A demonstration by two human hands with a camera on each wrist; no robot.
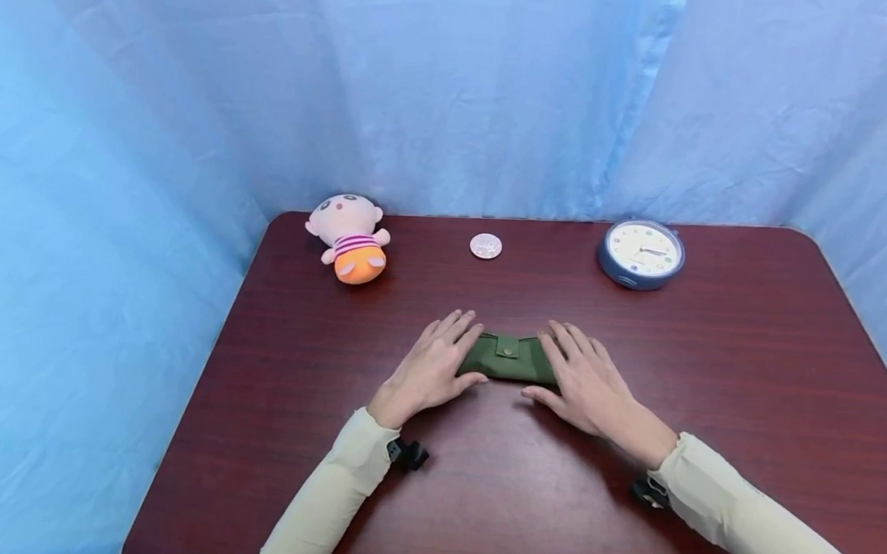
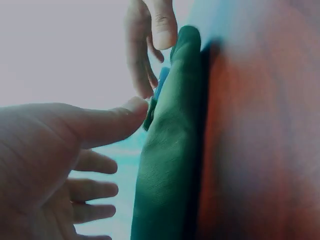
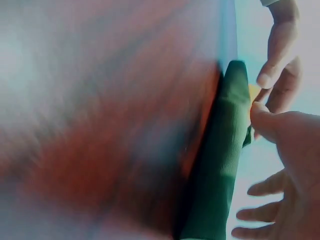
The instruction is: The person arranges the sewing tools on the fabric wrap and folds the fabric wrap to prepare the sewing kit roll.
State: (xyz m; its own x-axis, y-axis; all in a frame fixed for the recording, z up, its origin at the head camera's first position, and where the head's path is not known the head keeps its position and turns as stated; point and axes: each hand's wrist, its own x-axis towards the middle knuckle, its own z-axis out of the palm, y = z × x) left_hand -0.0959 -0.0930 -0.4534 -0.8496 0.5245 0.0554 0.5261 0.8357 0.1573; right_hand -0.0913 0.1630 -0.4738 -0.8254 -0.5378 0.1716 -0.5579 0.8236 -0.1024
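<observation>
A green fabric pouch [image 1: 515,367] with a snap-button flap lies lengthwise across the middle of the table. Over its left end is my left hand [image 1: 431,365], fingers extended and spread, thumb along the near edge. My right hand [image 1: 592,386] is in the same pose over the right end. In the left wrist view, the left thumb [image 2: 107,125] reaches close over the pouch [image 2: 170,150], fingers straight beyond it. The right wrist view has the right thumb [image 3: 272,122] right by the top of the pouch [image 3: 220,155]. Both ends of the pouch are partly hidden under the hands.
A plush doll [image 1: 351,239] with orange shorts lies at the table's back left. Near the back edge is a small round pale disc [image 1: 485,246]. A blue round clock [image 1: 641,253] sits at the back right. Blue curtains [image 1: 479,99] hang behind the table.
</observation>
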